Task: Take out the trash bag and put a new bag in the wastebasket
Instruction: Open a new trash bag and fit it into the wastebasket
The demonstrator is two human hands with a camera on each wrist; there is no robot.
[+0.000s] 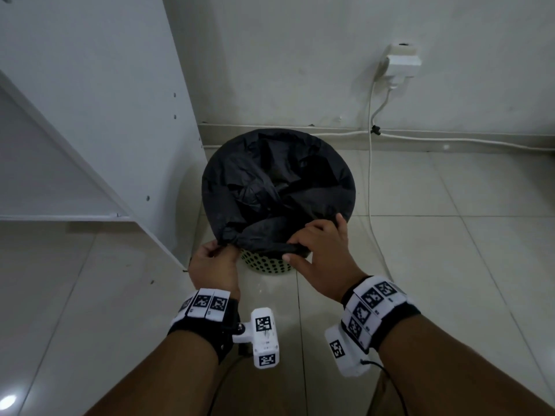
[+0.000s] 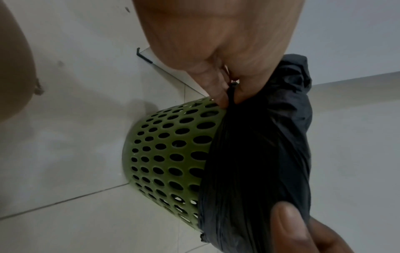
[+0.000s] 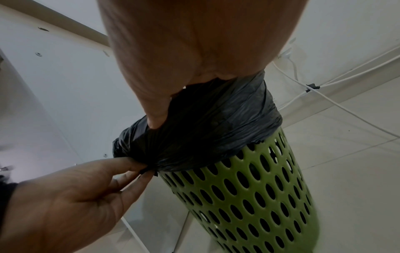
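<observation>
A green plastic wastebasket [image 2: 164, 154] with round holes stands on the pale tiled floor [image 1: 450, 265], close to the wall and beside a white cabinet [image 1: 99, 115]. A black plastic trash bag [image 1: 276, 181] lines it, its edge folded over the rim. The left hand [image 1: 214, 265] pinches a gathered knot of that edge; the right hand [image 1: 318, 256] curls its grip round the bag at the near rim.

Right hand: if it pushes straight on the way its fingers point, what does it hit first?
The right hand already grips the black trash bag folded over the wastebasket rim. Going on, it would probably sink into the bag's slack inside; depth is unclear.
</observation>
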